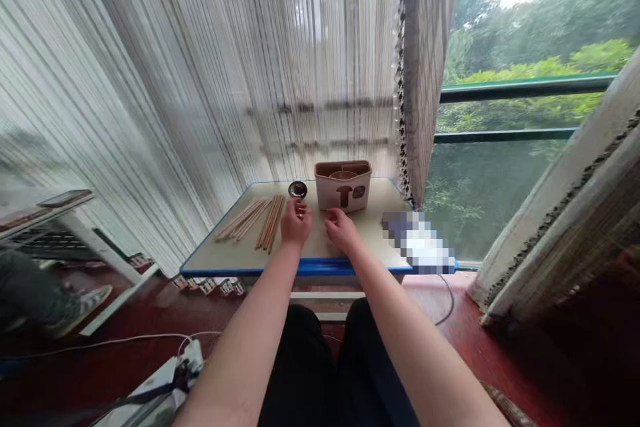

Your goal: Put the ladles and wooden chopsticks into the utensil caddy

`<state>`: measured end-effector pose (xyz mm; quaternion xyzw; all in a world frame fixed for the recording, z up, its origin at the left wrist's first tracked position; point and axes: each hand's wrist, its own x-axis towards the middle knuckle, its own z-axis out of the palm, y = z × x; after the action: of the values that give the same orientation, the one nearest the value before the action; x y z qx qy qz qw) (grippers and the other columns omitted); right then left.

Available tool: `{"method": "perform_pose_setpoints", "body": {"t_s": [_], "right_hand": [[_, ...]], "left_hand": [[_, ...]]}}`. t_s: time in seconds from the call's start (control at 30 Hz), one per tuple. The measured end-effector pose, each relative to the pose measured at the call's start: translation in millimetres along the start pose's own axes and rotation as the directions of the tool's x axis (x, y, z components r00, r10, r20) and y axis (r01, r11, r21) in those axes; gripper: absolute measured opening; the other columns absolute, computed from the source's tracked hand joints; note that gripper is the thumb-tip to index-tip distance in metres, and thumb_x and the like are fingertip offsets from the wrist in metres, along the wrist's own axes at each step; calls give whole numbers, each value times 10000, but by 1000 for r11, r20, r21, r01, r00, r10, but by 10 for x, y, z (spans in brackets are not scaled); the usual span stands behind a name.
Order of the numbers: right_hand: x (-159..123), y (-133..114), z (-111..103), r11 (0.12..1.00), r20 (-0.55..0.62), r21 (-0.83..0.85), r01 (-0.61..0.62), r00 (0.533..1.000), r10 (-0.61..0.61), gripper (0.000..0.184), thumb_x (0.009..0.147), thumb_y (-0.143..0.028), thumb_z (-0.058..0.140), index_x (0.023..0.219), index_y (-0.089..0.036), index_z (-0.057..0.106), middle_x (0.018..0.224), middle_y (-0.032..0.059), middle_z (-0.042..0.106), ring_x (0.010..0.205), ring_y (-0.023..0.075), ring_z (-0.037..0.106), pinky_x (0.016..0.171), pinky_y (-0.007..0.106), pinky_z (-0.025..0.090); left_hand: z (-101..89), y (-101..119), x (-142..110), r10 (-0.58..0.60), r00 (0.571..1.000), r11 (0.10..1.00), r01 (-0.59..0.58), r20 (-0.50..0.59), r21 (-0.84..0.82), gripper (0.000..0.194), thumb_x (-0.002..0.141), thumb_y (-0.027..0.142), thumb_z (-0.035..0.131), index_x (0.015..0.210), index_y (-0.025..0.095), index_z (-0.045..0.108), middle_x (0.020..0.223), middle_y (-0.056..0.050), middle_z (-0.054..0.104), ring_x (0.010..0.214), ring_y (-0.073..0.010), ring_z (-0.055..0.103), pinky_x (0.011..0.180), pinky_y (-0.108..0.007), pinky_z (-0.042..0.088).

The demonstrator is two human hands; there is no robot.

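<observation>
My left hand (296, 223) is over the middle of the table, its fingers loosely curled and apart with nothing visible in them. It is nearest to a bundle of brown chopsticks (271, 223) on its left and a small round black dish (297, 190) just beyond it. To the right, my right hand (343, 230) has its fingers bent and apart, with no held thing showing. Behind that hand stands a beige utensil holder (330, 192) with inner dividers and a brown print. Lighter chopsticks (245, 219) lie fanned out at the left.
The small table (200, 259) has a blue edge. A blurred-out object (423, 243) lies at its right end, with a cable (453, 300) hanging below. String curtains (200, 67) hang behind. At the far left, a person's shoe (83, 307) shows beside another table (45, 213).
</observation>
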<state>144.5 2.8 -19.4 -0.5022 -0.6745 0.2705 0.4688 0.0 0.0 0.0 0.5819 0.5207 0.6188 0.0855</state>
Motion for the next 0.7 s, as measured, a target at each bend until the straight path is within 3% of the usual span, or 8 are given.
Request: {"method": "perform_pose_setpoints", "body": {"t_s": [0.13, 0.23, 0.4, 0.7], "right_hand": [[-13, 0, -8, 1000, 25, 6, 3, 1000, -3, 332, 762, -268, 485, 1087, -218, 527, 904, 21, 641, 706, 139, 591, 672, 264, 457], [-12, 4, -11, 1000, 41, 12, 0, 999, 0, 311, 766, -269, 481, 1069, -220, 533, 914, 19, 640, 693, 132, 588, 674, 266, 461], [-21, -15, -13, 1000, 57, 2, -16, 998, 15, 290, 762, -263, 484, 1039, -212, 553, 902, 19, 645, 685, 131, 585, 689, 273, 463], [-75, -103, -64, 1000, 87, -30, -3, 996, 5, 243, 762, -257, 492, 964, -200, 613, 895, 34, 654, 765, 146, 589, 721, 268, 447]], "left_hand": [[-16, -53, 57, -96, 992, 995, 95, -80, -22, 275, 750, 312, 549, 992, 182, 532, 882, -56, 658, 779, -158, 634, 725, -272, 481], [-22, -56, 57, -129, 990, 992, 130, -62, 5, 239, 775, 345, 513, 945, 183, 561, 876, -59, 663, 783, -160, 636, 729, -275, 477], [-32, -21, 29, -114, 993, 987, 115, -17, 113, 223, 783, 378, 494, 820, 191, 608, 809, -52, 670, 764, -174, 636, 694, -283, 466], [-51, 24, 29, -99, 995, 990, 101, -24, 93, 235, 781, 370, 493, 838, 184, 624, 818, -55, 668, 763, -172, 623, 713, -276, 455]]}}
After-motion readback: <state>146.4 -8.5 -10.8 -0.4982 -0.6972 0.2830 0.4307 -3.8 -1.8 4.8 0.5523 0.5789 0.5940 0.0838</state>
